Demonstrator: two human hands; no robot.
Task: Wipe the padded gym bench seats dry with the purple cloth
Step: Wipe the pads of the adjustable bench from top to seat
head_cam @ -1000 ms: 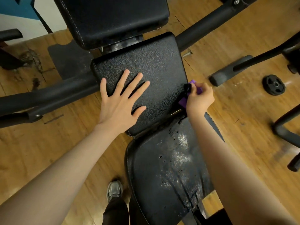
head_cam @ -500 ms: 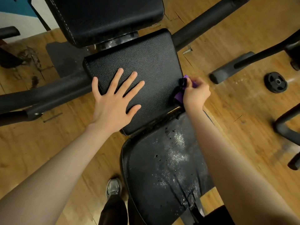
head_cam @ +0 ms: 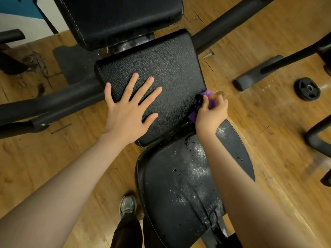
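Left hand [head_cam: 128, 111] flat, fingers spread, bracing the middle pad [head_cam: 161, 68]. Right hand [head_cam: 211, 113] grip clenched on the purple cloth [head_cam: 206, 94] at that pad's right edge, wiping the side. Next, I'd judge: the near seat [head_cam: 170, 185], which looks wet and speckled.

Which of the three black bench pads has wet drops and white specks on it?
The nearest pad, below the right hand. The middle pad and far pad look clean.
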